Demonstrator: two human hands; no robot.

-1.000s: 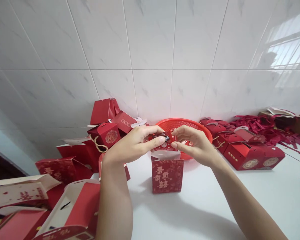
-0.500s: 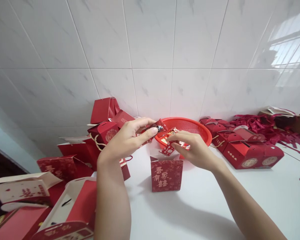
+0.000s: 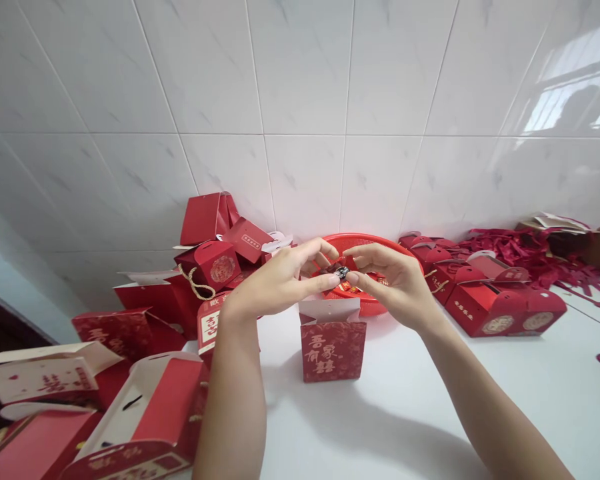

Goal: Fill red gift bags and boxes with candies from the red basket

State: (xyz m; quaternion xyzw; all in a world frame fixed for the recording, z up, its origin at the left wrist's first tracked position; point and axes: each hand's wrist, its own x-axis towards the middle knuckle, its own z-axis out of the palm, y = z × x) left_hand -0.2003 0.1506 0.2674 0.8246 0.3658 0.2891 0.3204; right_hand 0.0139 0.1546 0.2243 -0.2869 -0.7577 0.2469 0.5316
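A small dark wrapped piece (image 3: pixel 343 273) is pinched at the fingertips of my left hand (image 3: pixel 285 277). My right hand (image 3: pixel 393 280) is closed, its thumb and fingertips at the same piece from the right. Both hands are raised over the near side of a red mesh basket (image 3: pixel 375 305), where red and gold wrapped packets partly show. Below them an upright red paper box (image 3: pixel 333 351) with gold lettering stands with its top open on the white table (image 3: pixel 380 433).
Red gift boxes (image 3: pixel 167 400) crowd the left side, some open and some with rope handles. To the right of the basket are more red boxes (image 3: pixel 500 310) and a heap of dark red ribbons (image 3: pixel 520 257). A tiled wall (image 3: pixel 300 180) rises behind.
My left hand has moved right and my right hand up, bringing their fingertips together. The red packet that was at my right fingertips above the box no longer shows there.
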